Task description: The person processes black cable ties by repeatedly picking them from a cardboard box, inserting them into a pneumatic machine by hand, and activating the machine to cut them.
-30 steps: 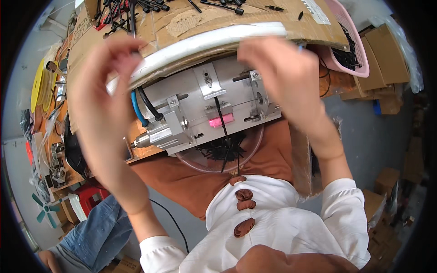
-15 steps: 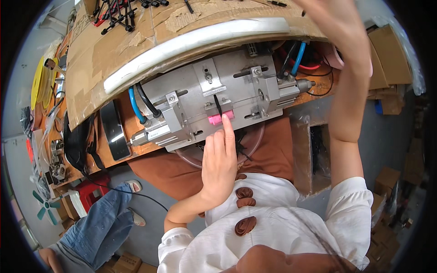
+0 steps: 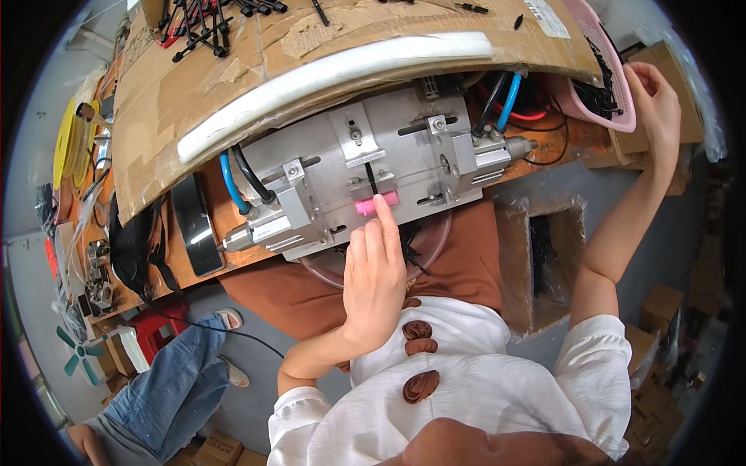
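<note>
My left hand (image 3: 373, 279) reaches up the middle. Its index finger is stretched out, the tip on a small pink block (image 3: 376, 203) at the front of a metal fixture (image 3: 334, 147), and its other fingers are loosely curled. A thin black rod (image 3: 371, 179) stands out from behind the block toward a central metal bracket (image 3: 357, 136). At the far right, my right hand (image 3: 659, 101) has its bent fingers at the rim of a pink plastic basket (image 3: 624, 97) that contains black parts (image 3: 598, 85). The fingertips are partly hidden.
Cylinders with blue hoses (image 3: 509, 101) flank the fixture. Cardboard (image 3: 210, 101) with a white padded edge overhangs it, bearing black parts. A phone (image 3: 196, 225) lies left. Below are a clear bowl (image 3: 443, 241) and a lined box (image 3: 517, 272). Another person's legs (image 3: 167, 388) show lower left.
My right hand has swung from above the far right cardboard outward and nearer, to the basket's rim, uncovering the basket. My left hand stays almost still, its fingertip on the pink block.
</note>
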Motion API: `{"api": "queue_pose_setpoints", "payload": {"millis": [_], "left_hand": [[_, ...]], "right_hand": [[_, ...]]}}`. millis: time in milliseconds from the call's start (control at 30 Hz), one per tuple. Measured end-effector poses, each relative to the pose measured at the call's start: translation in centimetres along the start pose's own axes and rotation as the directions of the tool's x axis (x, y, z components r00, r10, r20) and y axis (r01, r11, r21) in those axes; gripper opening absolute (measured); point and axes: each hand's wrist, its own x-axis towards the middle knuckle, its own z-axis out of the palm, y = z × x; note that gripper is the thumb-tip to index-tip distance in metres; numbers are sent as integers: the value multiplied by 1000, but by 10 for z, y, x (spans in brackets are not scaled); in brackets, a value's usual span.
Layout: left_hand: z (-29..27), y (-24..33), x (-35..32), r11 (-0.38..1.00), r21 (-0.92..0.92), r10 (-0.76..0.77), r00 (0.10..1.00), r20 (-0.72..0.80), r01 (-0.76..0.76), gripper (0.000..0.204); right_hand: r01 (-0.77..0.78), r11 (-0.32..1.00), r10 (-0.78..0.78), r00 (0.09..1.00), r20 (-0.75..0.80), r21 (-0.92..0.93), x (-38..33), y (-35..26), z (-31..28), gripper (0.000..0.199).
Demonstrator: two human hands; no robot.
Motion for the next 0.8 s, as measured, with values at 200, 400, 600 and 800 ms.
{"api": "queue_pose_setpoints", "payload": {"millis": [200, 400, 600, 800], "left_hand": [[-7, -6, -2, 977, -213, -18, 1000, 19, 22, 71], [-56, -66, 15, 924, -383, -101, 973, -208, 14, 53], [-82, -200, 127, 954, -291, -208, 865, -456, 76, 27], [-89, -309, 213, 983, -181, -58, 893, -446, -27, 31]], "right_hand": [[-92, 803, 185, 978, 98, -589, 22, 72, 15, 33], [366, 930, -363, 919, 153, 6, 24, -118, 70, 20], [954, 287, -947, 271, 170, 81, 50, -345, 200, 21], [945, 328, -840, 280, 464, 24, 58, -412, 288, 44]]}}
